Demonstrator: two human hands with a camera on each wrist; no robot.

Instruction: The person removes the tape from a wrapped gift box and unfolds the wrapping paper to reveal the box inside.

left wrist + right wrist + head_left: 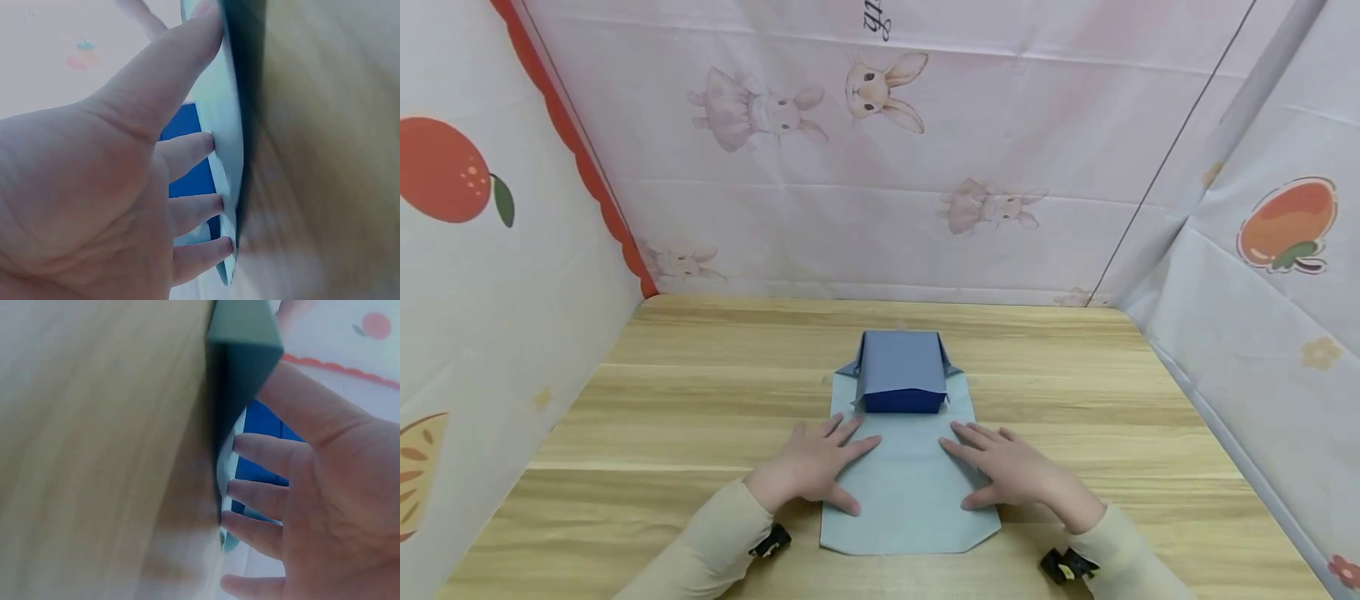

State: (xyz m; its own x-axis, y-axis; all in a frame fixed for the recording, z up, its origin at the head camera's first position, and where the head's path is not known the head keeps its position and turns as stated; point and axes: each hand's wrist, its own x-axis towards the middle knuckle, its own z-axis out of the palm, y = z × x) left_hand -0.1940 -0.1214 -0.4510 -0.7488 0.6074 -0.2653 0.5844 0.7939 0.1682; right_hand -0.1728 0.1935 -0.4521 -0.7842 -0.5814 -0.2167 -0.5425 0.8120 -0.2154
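In the head view a light blue card sheet [913,492] lies lengthwise before me, its near corners cut off at a slant. A small box [904,362] with a paler blue top and a dark blue front rises from its far end, small folded flaps at its sides. My left hand [812,462] spreads its fingers on the sheet's left edge; my right hand [1011,467] does likewise on the right edge. In the left wrist view, fingertips [205,142] touch the sheet's face. From the right wrist, the sheet's near part [247,369] shows bent up off the table.
Under everything is a wood-grain table [700,400]. A pink cloth wall [820,217] with printed rabbits closes off the back, and white printed cloths [1240,333] hang along both sides. Dark wrist devices [1067,567] sit at both sleeves.
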